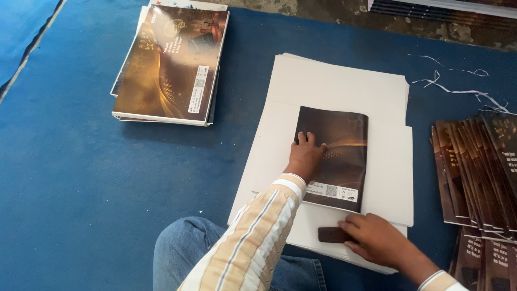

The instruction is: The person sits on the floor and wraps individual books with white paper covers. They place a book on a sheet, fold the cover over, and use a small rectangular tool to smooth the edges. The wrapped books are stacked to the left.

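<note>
We see left hand (305, 156) fingers spread flat, pressing on a dark brown glossy booklet cover (336, 156) lying upon a stack of large white paper sheets (339, 86). Right hand (377, 237) fingers curl around a small dark brown rectangular block (329, 234) at the stack's near edge. Blue carpet floor (81, 178) beneath; pile of finished brown booklets (169, 62) far left, fanned brown covers (479, 172) right.

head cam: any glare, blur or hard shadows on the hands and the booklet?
Head view: sharp overall, no obvious motion blur on the left hand or right hand; soft sheen on the booklet and stronger gloss on the booklet stack; white sheets bright but not blown out; soft shadows on the blue mat, light even.
</note>
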